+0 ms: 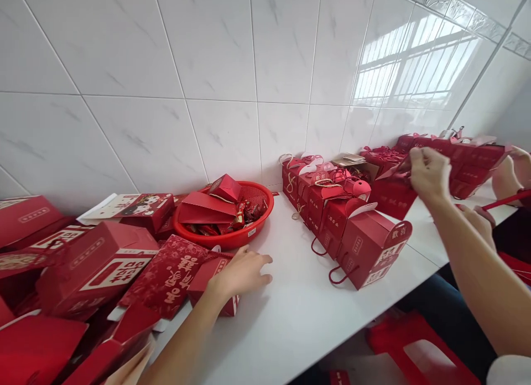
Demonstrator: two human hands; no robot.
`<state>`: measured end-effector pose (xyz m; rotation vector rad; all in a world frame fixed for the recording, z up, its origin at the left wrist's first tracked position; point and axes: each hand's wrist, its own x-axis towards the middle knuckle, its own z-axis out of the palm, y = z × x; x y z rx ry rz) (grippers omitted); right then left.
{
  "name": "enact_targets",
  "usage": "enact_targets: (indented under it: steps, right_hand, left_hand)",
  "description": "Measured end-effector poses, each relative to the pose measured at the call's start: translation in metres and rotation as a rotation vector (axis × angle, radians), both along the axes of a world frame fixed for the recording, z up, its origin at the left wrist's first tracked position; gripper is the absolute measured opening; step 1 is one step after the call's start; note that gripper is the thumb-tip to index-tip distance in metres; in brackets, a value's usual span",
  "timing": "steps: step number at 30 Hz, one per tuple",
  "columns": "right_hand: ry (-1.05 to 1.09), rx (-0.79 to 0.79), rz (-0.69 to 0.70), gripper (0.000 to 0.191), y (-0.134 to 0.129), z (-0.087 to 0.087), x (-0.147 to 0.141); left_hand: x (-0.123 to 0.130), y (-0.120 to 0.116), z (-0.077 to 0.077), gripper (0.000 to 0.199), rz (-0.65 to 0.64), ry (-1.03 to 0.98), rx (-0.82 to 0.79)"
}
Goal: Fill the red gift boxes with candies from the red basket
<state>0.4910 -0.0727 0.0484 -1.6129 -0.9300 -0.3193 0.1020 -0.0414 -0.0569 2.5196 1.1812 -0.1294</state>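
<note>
My left grip (243,271) is loosely spread over a small box (200,281); whether I touch it, I cannot tell. It sits nearer the front edge of the table (286,302) than the basket (224,241) by the back edge. My right grip (431,172) pinches a red carton (390,199) beside the row of boxes (334,224).

The basket (269,207) beyond the left hand (244,271) was bright red; left of that hand, a mottled crimson box (168,263) bore pink lettering. The carton (392,198) in the right hand (430,173) was deep red.
</note>
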Motion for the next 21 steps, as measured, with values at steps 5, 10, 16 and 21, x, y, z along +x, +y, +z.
enact_targets:
  steps: [5, 10, 16, 21]
  right_hand:
    - [0.139, -0.099, 0.049, 0.034, 0.028, -0.048, -0.001]
    - [0.151, -0.246, 0.053, 0.026, 0.035, -0.064, -0.005]
    - [-0.194, -0.440, -0.020, 0.038, 0.021, -0.047, -0.002]
    - [-0.494, -0.524, -0.095, 0.049, 0.016, -0.013, -0.004]
  left_hand:
    - [0.003, -0.005, 0.000, 0.049, -0.017, -0.016, -0.034]
    - [0.000, -0.007, -0.001, 0.046, -0.022, -0.066, -0.056]
    - [0.002, -0.009, -0.001, 0.046, -0.061, -0.050, -0.063]
    - [0.005, -0.014, -0.008, 0.043, -0.110, -0.019, -0.025]
